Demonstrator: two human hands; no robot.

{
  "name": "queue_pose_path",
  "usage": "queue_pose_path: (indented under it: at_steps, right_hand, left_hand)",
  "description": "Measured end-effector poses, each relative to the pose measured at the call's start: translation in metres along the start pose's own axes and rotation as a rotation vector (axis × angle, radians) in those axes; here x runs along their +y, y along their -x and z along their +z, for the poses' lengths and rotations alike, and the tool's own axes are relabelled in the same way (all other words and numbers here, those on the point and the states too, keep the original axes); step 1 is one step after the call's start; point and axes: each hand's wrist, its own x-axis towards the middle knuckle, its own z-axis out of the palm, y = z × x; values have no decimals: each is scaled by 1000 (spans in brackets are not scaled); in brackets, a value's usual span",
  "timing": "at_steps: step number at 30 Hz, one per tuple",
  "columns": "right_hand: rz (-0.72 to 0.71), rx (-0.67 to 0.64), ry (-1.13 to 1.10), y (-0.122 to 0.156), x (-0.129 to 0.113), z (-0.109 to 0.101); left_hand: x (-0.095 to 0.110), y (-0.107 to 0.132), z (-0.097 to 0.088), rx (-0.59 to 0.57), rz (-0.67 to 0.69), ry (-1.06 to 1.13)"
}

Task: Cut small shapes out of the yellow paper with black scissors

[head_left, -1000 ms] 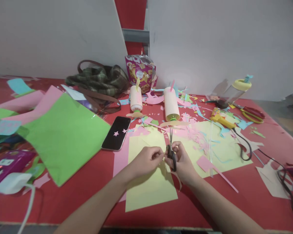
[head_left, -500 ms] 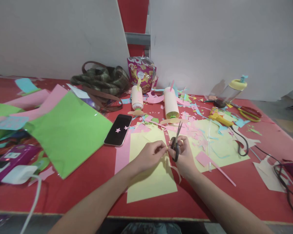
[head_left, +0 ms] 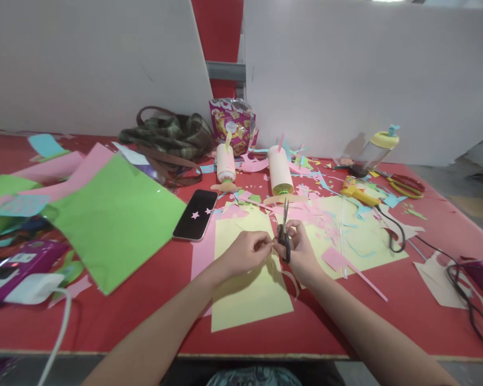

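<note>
My right hand (head_left: 302,253) holds black-handled scissors (head_left: 285,214), their blades pointing away from me. Its thumb and fingertips meet those of my left hand (head_left: 246,253), which are pinched together. Whatever sits between the left fingertips is too small to make out. Both hands are over a pale yellow paper sheet (head_left: 251,308), with part of a pink sheet (head_left: 201,262) showing under its left side. A thin curved paper strip (head_left: 293,284) lies below my right hand.
A phone (head_left: 195,214) with small pink stars on it lies left of the hands. Two paper-covered cylinders (head_left: 280,169) stand ahead among paper scraps. Right are a yellow glue gun (head_left: 360,193) with a cable and red-yellow-handled scissors (head_left: 406,185). A green sheet (head_left: 116,220) lies left.
The scissors' blades have turned to point more straight ahead and look closer together. Both hands stay fingertip to fingertip. The view has shifted slightly.
</note>
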Motion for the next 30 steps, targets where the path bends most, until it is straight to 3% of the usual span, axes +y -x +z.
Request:
queue_pose_path:
  at_steps: [13,24,30]
  right_hand:
    - [-14,25,11,-2,-1,1]
    - [-32,15,-9,-1,-4,1]
    - [-19,53,27,-1,-4,4]
  left_hand:
    - [4,1,-5,73,-26,79]
    - [4,1,-4,-27,-19,52]
    - [6,1,-3,7,-11,62]
